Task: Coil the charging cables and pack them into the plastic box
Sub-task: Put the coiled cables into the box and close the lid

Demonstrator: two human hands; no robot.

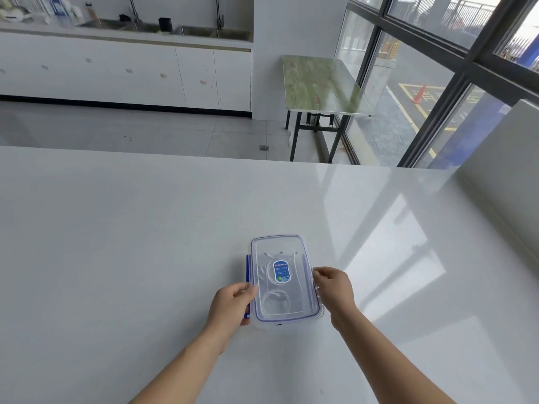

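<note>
Two hands flanked the clear rectangular plastic box [284, 282] near the white bench's [116, 243] near edge, its long axis pointing away: left hand [232, 304] and right hand [335, 290] each gripped a long side, white coiled cables [274, 300] inside.

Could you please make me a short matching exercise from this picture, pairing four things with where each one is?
Things:
1. left hand
2. right hand
3. white cables
4. green folding table

Places:
A. inside the closed clear plastic box
B. beside the window, across the floor
C. at the box's side with the blue latch flipped out
D. at the box's side nearer the window

Pairs: 1-C, 2-D, 3-A, 4-B
</note>
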